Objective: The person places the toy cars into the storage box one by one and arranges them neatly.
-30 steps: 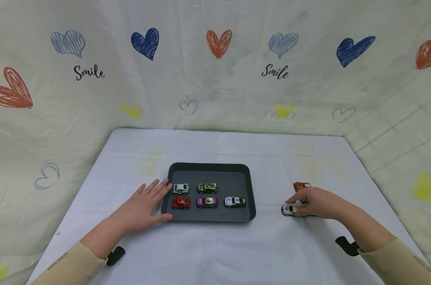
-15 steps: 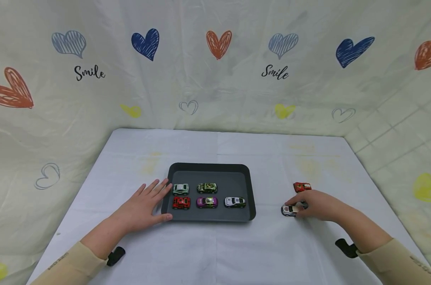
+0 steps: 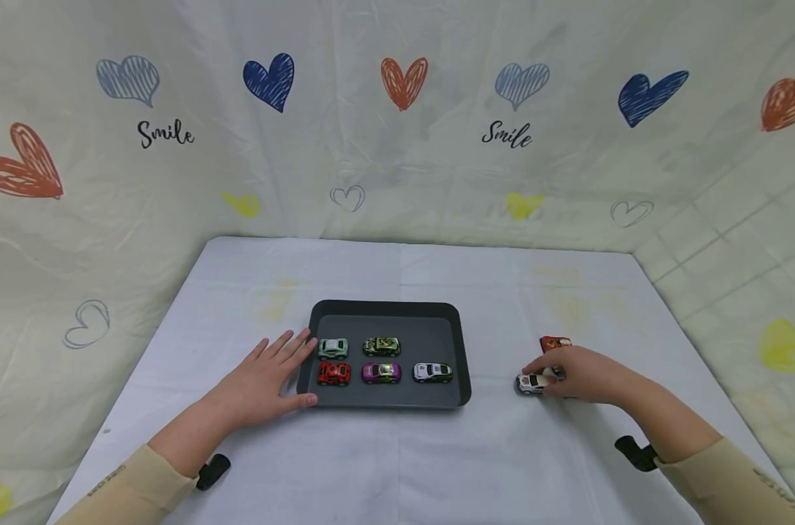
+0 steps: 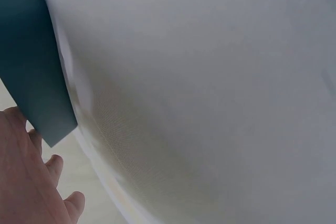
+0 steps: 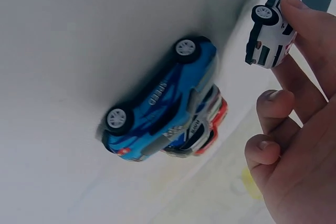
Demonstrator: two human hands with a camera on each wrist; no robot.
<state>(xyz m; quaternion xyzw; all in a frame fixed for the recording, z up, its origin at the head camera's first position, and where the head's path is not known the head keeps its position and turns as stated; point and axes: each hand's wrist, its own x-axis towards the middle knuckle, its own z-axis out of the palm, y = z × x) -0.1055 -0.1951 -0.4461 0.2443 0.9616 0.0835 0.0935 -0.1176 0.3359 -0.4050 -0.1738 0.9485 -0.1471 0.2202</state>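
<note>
My right hand (image 3: 588, 373) pinches a white toy car (image 3: 530, 384) between thumb and fingers, to the right of the dark grey tray (image 3: 430, 309). In the right wrist view the white car is up off the tabletop, its wheels turned sideways. Close by that hand stand a blue toy car (image 5: 163, 103), largely hidden by the hand in the head view, and a red toy car (image 3: 555, 342). Another toy car with white and blue markings (image 5: 195, 136) shows behind the blue one. My left hand (image 3: 256, 383) lies with fingers spread at the tray's left edge, thumb by the near corner.
Inside the tray, the front row has a red car (image 3: 334, 374), a purple car (image 3: 381, 373) and a white-and-black car (image 3: 433, 372). Behind them are a pale green car (image 3: 333, 348) and a camouflage car (image 3: 381, 346). A patterned curtain (image 3: 404, 160) hangs behind the white table (image 3: 404, 467).
The right hand has shifted slightly left and away from the table's near edge, with the white toy car in its fingers. My left hand and the tray stay where they were.
</note>
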